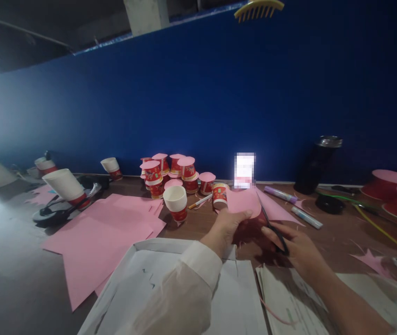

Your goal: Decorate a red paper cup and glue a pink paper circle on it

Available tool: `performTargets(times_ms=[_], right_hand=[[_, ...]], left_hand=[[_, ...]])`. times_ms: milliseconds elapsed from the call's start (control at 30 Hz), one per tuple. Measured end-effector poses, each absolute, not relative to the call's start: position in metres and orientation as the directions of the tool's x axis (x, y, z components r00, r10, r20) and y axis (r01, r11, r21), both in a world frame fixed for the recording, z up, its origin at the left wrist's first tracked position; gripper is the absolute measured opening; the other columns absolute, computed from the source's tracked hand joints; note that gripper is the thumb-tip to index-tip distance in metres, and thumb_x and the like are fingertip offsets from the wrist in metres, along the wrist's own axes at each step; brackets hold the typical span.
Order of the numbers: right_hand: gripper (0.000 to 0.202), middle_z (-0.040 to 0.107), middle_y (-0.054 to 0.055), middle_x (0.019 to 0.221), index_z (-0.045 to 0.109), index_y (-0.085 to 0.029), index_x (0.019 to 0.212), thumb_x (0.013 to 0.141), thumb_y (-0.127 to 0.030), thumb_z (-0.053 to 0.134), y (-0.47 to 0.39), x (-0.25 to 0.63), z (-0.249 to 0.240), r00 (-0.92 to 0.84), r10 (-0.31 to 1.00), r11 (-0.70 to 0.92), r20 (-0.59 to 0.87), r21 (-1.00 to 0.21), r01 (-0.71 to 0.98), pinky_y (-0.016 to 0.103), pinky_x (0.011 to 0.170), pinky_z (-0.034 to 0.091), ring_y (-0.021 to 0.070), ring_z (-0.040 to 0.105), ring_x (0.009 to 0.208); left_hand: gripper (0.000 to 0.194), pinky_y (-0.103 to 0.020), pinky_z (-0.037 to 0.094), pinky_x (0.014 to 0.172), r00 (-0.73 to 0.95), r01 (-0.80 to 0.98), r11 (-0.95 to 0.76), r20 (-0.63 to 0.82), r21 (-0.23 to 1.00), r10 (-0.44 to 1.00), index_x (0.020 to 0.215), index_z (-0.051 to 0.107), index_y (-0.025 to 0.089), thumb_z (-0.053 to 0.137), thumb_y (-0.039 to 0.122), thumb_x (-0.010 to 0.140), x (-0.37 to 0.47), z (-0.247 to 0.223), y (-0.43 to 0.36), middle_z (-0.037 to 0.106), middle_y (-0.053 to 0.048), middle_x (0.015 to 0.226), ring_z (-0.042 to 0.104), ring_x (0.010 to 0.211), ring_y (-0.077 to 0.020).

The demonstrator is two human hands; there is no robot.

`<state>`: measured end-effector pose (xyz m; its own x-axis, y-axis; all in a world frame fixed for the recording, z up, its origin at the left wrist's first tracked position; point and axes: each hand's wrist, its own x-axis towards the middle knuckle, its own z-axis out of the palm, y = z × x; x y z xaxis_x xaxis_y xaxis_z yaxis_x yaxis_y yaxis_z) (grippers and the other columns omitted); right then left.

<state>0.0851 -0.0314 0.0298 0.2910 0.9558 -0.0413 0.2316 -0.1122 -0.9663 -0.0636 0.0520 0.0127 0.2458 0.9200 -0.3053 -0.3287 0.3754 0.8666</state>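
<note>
At the far left, a white paper cup (66, 186) is lying tilted over black tools on the brown wooden table (191, 223). Beside it, loose sheets of pink paper (104, 235) are spreading across the table. Behind them, a cluster of red printed paper cups topped with pink paper discs (175, 173) is standing against the blue wall (198, 97). The left hand (227, 228) is pinching a rounded piece of pink paper (245, 201) between thumb and fingers, just above the table. The right hand (296, 249) is gripping black-handled scissors (271, 227), their blades touching that piece. Farther right, a black flask (315, 165) is standing upright.
</note>
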Motion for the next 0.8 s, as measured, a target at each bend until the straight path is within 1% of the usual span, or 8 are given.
performTargets(times_ms=[100,233,367,433,533,600,700,800], right_hand=[[0.039,0.078,0.007,0.090,0.084,-0.024,0.089,0.065,-0.054,0.082,-0.0314,0.0860,0.0280,0.268,0.962,-0.106,-0.046,-0.970,0.217,0.033,0.059,0.061,0.0277,0.074,0.079],[0.044,0.078,0.009,0.090,0.083,-0.023,0.095,0.063,-0.053,0.085,-0.0307,0.0887,0.0240,0.236,0.968,-0.128,-0.087,-0.978,0.164,0.035,0.057,0.062,0.0283,0.074,0.077],[0.044,0.078,0.010,0.088,0.084,-0.022,0.089,0.059,-0.054,0.086,-0.0304,0.0895,0.0271,0.242,0.969,-0.112,-0.057,-0.969,0.222,0.034,0.056,0.061,0.0306,0.074,0.079],[0.042,0.078,0.010,0.085,0.084,-0.022,0.087,0.061,-0.055,0.085,-0.0305,0.0892,0.0297,0.239,0.971,-0.093,-0.033,-0.964,0.247,0.034,0.056,0.060,0.0308,0.073,0.079],[0.041,0.078,0.009,0.089,0.084,-0.022,0.086,0.063,-0.056,0.083,-0.0306,0.0891,0.0312,0.234,0.972,-0.065,0.000,-0.961,0.270,0.033,0.056,0.059,0.0302,0.073,0.081],[0.044,0.078,0.009,0.091,0.084,-0.022,0.088,0.065,-0.058,0.082,-0.0304,0.0897,0.0302,0.229,0.974,-0.061,0.003,-0.960,0.274,0.033,0.057,0.059,0.0294,0.073,0.080],[0.048,0.078,0.010,0.087,0.084,-0.020,0.093,0.068,-0.060,0.079,-0.0301,0.0918,0.0274,0.213,0.977,-0.069,-0.010,-0.959,0.273,0.034,0.058,0.059,0.0284,0.073,0.077],[0.050,0.077,0.009,0.084,0.084,-0.019,0.096,0.069,-0.061,0.078,-0.0301,0.0937,0.0252,0.209,0.978,-0.057,0.010,-0.948,0.312,0.034,0.061,0.059,0.0276,0.071,0.076]], left_hand=[[0.019,-0.024,0.041,0.049,0.238,-0.340,0.355,-0.286,0.871,0.928,0.076,0.067,0.013,0.084,0.018,0.071,-0.0634,0.0147,0.0521,0.059,-0.001,0.055,0.053,0.048,-0.0113],[0.023,-0.024,0.042,0.051,0.248,-0.368,0.334,-0.255,0.868,0.935,0.081,0.067,0.012,0.085,0.017,0.068,-0.0648,0.0161,0.0525,0.061,0.000,0.059,0.053,0.050,-0.0109],[0.025,-0.025,0.042,0.052,0.255,-0.355,0.326,-0.244,0.876,0.935,0.079,0.067,0.012,0.087,0.018,0.066,-0.0670,0.0154,0.0542,0.062,-0.001,0.059,0.053,0.051,-0.0113],[0.026,-0.025,0.042,0.053,0.264,-0.359,0.326,-0.241,0.874,0.934,0.078,0.067,0.012,0.089,0.019,0.065,-0.0679,0.0152,0.0550,0.061,-0.001,0.059,0.053,0.051,-0.0113],[0.029,-0.025,0.043,0.054,0.270,-0.359,0.329,-0.241,0.873,0.932,0.079,0.067,0.012,0.090,0.019,0.063,-0.0689,0.0159,0.0551,0.063,-0.002,0.061,0.055,0.053,-0.0117],[0.028,-0.025,0.042,0.053,0.266,-0.354,0.328,-0.242,0.876,0.933,0.079,0.067,0.012,0.090,0.019,0.063,-0.0693,0.0165,0.0547,0.063,-0.002,0.061,0.054,0.052,-0.0117],[0.024,-0.025,0.042,0.052,0.266,-0.361,0.324,-0.237,0.874,0.935,0.078,0.067,0.012,0.087,0.017,0.066,-0.0698,0.0171,0.0540,0.062,-0.002,0.060,0.054,0.051,-0.0113],[0.023,-0.024,0.042,0.052,0.279,-0.369,0.324,-0.228,0.871,0.933,0.075,0.067,0.012,0.087,0.017,0.066,-0.0707,0.0175,0.0538,0.062,-0.001,0.058,0.053,0.050,-0.0108]])
